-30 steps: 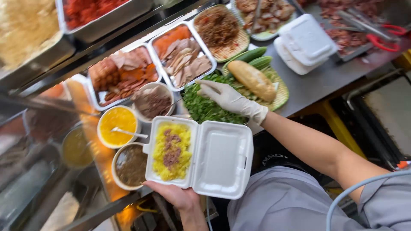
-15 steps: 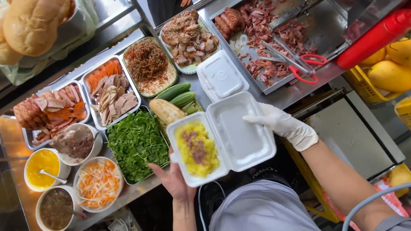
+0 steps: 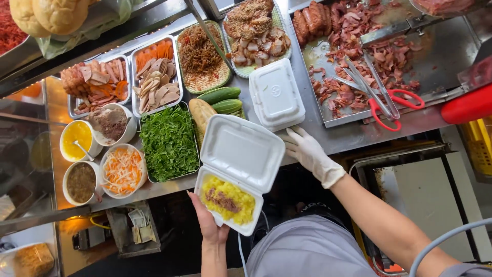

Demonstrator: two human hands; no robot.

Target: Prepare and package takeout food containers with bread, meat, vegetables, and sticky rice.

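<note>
**Open foam box held over a food counter**

The foam box (image 3: 238,172), lid open, sits at the counter's front edge, yellow rice (image 3: 228,197) with a brown topping in its lower half. The left hand (image 3: 207,220) cups the base from below, grasping it. The gloved right hand (image 3: 310,154) rests slack beside the lid, holding nothing. Keeping the base level appears essential. Herbs (image 3: 169,141), cucumbers (image 3: 223,100) and red scissors (image 3: 392,102) lie beyond.
</note>
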